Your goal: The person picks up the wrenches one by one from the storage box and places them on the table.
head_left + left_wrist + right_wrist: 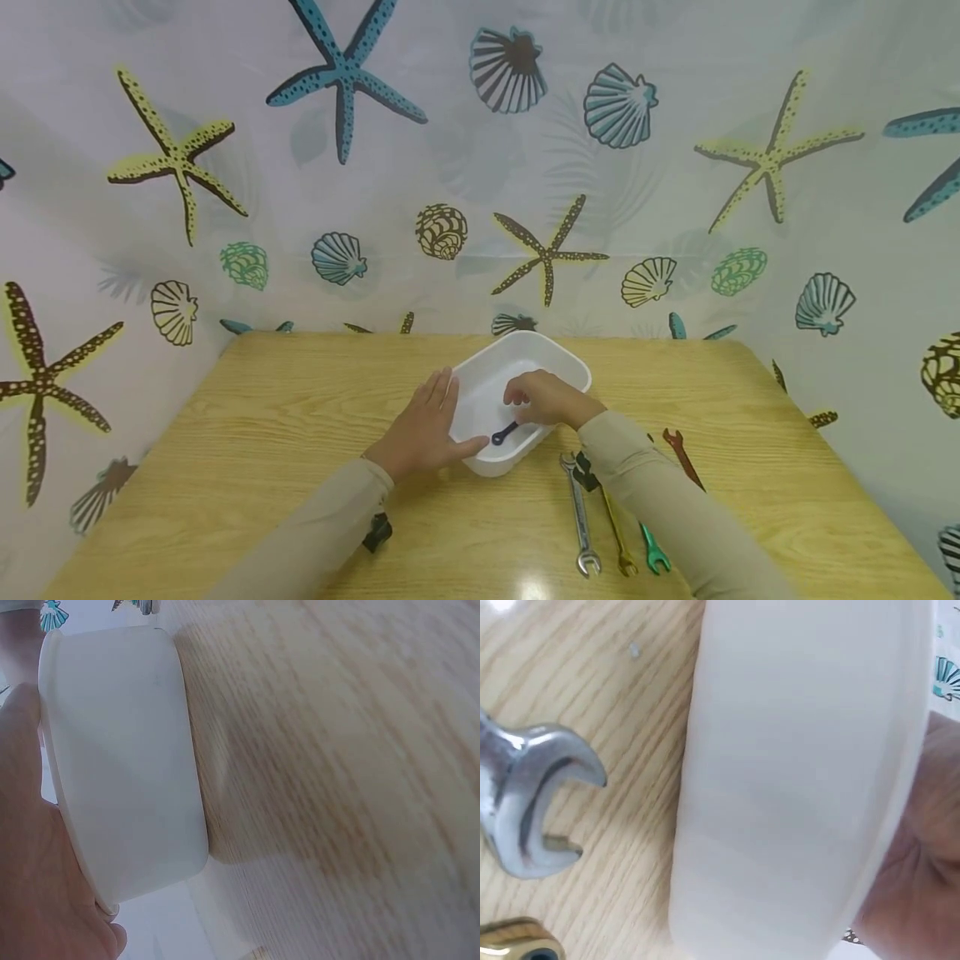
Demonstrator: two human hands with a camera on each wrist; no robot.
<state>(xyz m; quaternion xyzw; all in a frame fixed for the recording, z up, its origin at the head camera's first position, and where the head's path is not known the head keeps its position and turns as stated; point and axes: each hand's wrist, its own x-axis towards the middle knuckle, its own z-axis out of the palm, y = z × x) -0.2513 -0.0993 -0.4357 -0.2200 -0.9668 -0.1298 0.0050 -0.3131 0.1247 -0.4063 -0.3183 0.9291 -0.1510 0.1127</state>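
Observation:
A white plastic tub (468, 392) stands on the wooden table. My left hand (426, 429) lies along its left rim with the fingers straight and the thumb spread over the near edge. In the left wrist view, that palm (37, 877) is against the rim. My right hand (551, 398) reaches over the right side into the tub, fingers curled round a small dark wrench (501, 435). The ring end of this wrench points toward the near left of the tub; the rest is hidden under the hand. The tub's wall (795, 787) hides the fingers in the right wrist view.
Right of the tub lie a silver wrench (580, 512), a yellow one (617, 529), a green one (655, 550) and a red one (681, 454), some partly under the right sleeve (660, 492). A patterned curtain (450, 167) hangs behind the table (300, 392).

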